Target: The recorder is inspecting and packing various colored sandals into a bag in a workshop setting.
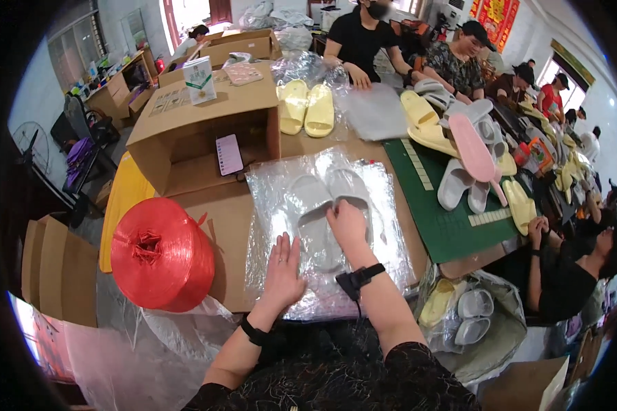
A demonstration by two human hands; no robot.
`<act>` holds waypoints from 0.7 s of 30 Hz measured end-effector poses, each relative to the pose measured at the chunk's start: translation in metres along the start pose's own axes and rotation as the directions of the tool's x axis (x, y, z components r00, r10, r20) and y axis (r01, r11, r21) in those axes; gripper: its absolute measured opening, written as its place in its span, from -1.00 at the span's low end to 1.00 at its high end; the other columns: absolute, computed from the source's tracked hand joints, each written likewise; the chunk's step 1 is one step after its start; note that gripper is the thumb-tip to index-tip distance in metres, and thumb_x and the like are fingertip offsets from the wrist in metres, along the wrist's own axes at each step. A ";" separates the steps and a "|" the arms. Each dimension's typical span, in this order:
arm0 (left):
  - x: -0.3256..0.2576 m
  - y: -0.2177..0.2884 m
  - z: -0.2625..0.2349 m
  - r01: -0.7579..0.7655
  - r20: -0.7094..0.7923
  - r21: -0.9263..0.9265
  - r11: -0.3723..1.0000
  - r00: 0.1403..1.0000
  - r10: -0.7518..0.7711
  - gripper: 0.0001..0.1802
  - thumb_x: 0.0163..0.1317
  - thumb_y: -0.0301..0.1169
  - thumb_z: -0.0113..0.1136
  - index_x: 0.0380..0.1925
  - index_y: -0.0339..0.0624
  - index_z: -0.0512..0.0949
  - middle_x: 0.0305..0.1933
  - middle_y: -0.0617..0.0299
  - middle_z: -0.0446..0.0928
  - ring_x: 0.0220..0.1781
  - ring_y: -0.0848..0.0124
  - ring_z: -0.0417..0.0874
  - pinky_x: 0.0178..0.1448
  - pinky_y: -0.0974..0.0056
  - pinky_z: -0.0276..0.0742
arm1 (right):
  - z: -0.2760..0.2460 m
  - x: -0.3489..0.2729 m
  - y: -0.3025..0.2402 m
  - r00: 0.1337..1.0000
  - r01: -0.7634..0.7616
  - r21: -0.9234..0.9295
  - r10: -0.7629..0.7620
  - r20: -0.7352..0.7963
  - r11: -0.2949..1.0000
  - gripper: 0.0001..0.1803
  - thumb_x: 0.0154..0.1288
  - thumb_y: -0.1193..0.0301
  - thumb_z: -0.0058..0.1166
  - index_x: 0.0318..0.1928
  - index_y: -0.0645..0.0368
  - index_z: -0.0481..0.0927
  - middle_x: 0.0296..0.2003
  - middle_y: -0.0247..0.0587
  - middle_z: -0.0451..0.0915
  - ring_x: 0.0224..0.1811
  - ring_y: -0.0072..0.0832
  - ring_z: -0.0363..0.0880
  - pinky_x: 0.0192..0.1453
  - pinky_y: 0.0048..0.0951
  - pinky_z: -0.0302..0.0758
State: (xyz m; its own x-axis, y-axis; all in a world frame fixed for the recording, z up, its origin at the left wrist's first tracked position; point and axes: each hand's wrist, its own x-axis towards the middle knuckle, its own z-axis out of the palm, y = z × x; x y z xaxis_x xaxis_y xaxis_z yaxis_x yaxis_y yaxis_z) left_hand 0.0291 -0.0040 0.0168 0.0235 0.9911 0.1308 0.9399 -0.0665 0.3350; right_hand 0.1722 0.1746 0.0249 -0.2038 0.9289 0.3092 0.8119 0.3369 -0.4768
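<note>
A pair of light grey slippers [310, 194] lies on a stack of clear plastic bags [266, 205] in front of me. Whether the pair rests on the top bag or inside it, I cannot tell. My left hand [284, 275] is flat on the bags, left of the slippers' near end, fingers stretched out and holding nothing. My right hand [348, 226] is over the right slipper, fingers curled in and closed at its middle. It covers part of that slipper.
A red roll of plastic twine [161, 257] stands at left, beside an open cardboard box [206, 113] holding a phone [230, 154]. Yellow slippers [306, 109] lie beyond the bags. A green cutting mat [435, 226] and piled slippers are at right, with co-workers around. A sack [507, 335] holds bagged slippers.
</note>
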 end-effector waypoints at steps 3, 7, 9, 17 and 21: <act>0.001 -0.004 0.005 0.009 -0.131 -0.190 0.982 0.991 -0.034 0.01 0.23 -0.12 0.23 0.46 -0.52 -0.04 0.56 -0.35 -0.06 0.61 -0.21 -0.09 0.63 -0.08 -0.15 | -0.008 -0.003 0.011 0.998 0.040 0.045 -0.038 -0.060 0.998 -0.72 0.26 0.24 0.14 -0.37 0.23 0.54 -0.46 0.12 0.63 -0.36 0.05 0.65 -0.25 0.05 0.56; 0.005 -0.003 0.006 0.014 -0.098 -0.128 0.992 0.995 -0.026 -0.04 0.28 -0.08 0.19 0.45 -0.50 0.01 0.55 -0.35 -0.01 0.61 -0.20 -0.06 0.63 -0.08 -0.16 | -0.051 -0.035 0.033 0.987 -0.107 0.178 0.125 -0.096 0.978 -0.75 0.27 0.30 0.11 -0.43 0.24 0.51 -0.51 0.06 0.60 -0.40 0.08 0.61 -0.31 0.02 0.50; 0.008 -0.001 0.007 0.012 -0.102 -0.140 0.990 0.994 -0.026 -0.04 0.27 -0.09 0.20 0.45 -0.51 0.03 0.54 -0.37 0.00 0.60 -0.20 -0.05 0.63 -0.09 -0.16 | -0.073 -0.059 0.055 0.955 -0.233 0.222 0.266 -0.132 0.947 -0.76 0.27 0.32 0.12 -0.42 0.25 0.52 -0.54 0.02 0.59 -0.43 0.01 0.62 -0.36 -0.08 0.48; 0.001 -0.004 0.003 -0.034 -0.155 -0.153 0.988 0.988 0.010 -0.05 0.20 -0.18 0.26 0.45 -0.45 0.05 0.53 -0.36 0.03 0.60 -0.22 -0.05 0.60 -0.11 -0.14 | -0.157 -0.174 0.155 0.612 -0.249 0.203 0.316 -0.725 0.947 -0.86 0.23 0.48 0.14 -0.40 0.30 0.50 -0.59 -0.19 0.44 -0.56 -0.44 0.41 -0.42 -0.37 0.38; 0.000 -0.007 0.009 -0.040 -0.152 -0.158 0.987 0.988 0.015 -0.04 0.19 -0.18 0.28 0.45 -0.44 0.05 0.54 -0.35 0.03 0.60 -0.21 -0.06 0.60 -0.11 -0.14 | -0.183 -0.235 0.231 0.334 -0.492 0.369 0.563 -0.756 0.788 -0.81 0.23 0.40 0.17 -0.36 0.26 0.48 -0.44 -0.16 0.52 -0.36 -0.39 0.50 -0.27 -0.26 0.43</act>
State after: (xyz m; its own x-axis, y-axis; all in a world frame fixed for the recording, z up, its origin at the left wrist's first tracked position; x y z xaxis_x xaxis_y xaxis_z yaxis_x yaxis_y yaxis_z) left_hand 0.0261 -0.0023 0.0059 -0.0144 0.9609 0.2764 0.8723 -0.1230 0.4731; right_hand 0.5082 0.0062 -0.0072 0.8026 0.3838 0.4567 0.5380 -0.1350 -0.8320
